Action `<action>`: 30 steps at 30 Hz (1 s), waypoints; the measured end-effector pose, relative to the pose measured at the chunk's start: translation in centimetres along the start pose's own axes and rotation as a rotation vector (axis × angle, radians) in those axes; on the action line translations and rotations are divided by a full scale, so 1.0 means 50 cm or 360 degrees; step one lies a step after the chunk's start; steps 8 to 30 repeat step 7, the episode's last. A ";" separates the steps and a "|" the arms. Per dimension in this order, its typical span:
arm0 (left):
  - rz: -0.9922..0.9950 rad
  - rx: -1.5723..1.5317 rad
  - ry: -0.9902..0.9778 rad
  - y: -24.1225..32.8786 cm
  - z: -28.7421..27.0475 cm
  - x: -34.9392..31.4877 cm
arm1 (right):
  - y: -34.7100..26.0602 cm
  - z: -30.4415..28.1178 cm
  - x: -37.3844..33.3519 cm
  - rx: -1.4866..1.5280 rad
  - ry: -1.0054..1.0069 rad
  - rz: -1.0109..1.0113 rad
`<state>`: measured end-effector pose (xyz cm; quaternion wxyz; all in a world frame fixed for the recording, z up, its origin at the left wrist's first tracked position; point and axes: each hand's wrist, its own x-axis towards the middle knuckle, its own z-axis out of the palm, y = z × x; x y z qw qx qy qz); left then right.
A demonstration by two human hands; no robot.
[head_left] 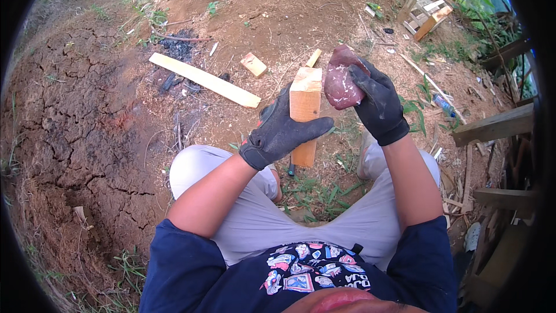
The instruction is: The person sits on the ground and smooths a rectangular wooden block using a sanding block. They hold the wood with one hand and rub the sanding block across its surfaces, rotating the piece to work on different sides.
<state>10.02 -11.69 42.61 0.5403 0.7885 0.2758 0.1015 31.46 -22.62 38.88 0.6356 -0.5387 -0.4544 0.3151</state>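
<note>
Ground [87, 116]: bare, cracked reddish earth with sparse grass; the person sits or squats on it, knees apart in light trousers.
Plank [204, 79]: long pale board lying flat on the earth, well ahead and to the left, beside a charred patch [176, 49].
Crate [425, 13]: small slatted wooden frame, far off at upper right, near green growth.
Timbers [492, 124]: dark weathered beams at the right edge, apart from the hands.
Block [305, 113]: pale squared length of wood, standing upright between the knees, lower end down by the grass.
Left hand [278, 133]: in a dark glove, grip closed around the block's middle, thumb across its front, holding it steady.
Right hand [379, 104]: in a dark glove, grip closed on the stone, raised just beside and right of the block's top.
Stone [341, 84]: reddish-brown rounded lump with pale streaks, held level with the block's upper end, close to it; whether they touch I cannot tell.
Offcut [253, 64]: small pale wood scrap on the earth beyond the block.
Step in hand: judged from the pose, the stone is poised as a hammer against the steadied block.
Next move calls for: a firm hold on the block, left fingers kept below its top, and a square blow so the stone does not glance off.
</note>
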 end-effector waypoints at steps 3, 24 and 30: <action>0.0070 0.0071 0.0092 -0.023 -0.002 0.012 | -0.006 -0.001 -0.001 0.0301 0.0003 0.0118; 0.0059 -0.0061 0.0090 -0.021 0.003 0.007 | 0.008 0.001 0.001 0.0813 0.0175 0.0337; 0.0059 -0.0061 0.0090 -0.021 0.003 0.007 | 0.008 0.001 0.001 0.0813 0.0175 0.0337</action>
